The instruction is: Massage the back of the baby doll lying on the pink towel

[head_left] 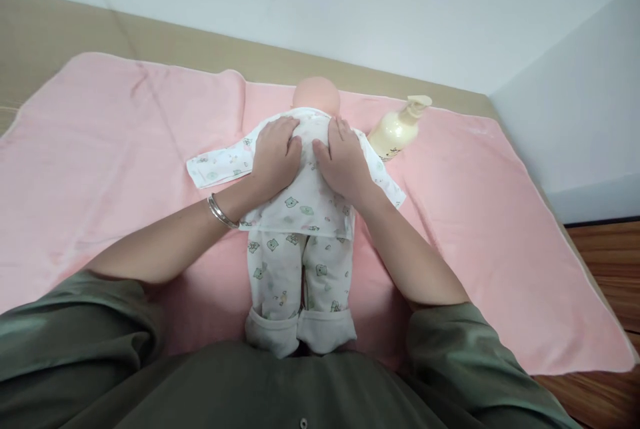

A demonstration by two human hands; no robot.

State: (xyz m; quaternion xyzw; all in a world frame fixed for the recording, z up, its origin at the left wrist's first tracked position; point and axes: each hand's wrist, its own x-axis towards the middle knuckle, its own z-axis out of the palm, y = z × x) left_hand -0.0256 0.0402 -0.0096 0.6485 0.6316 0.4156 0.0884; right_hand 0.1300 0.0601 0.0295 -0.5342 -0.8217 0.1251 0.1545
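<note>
A baby doll (317,94) in a white printed top (306,210) and matching trousers (327,276) lies stretched out, its smooth head away from me and its feet near my body. No face shows on it. On the left of the doll's upper body, my left hand (277,154) rests flat, fingers pointing toward the shoulder. My right hand (346,159) lies flat on the other side, with the doll's clothed torso between the two thumbs. Both hands touch the top without grasping it. The sleeves spread out to either side, and the trouser legs have folded cuffs.
A pink blanket (480,229) lies under the doll on a beige surface (45,22). To the right of the doll's head stands a cream pump bottle (395,132), tilted in view. A white wall (350,9) rises behind, and brown wood-grain flooring (607,269) shows at the right.
</note>
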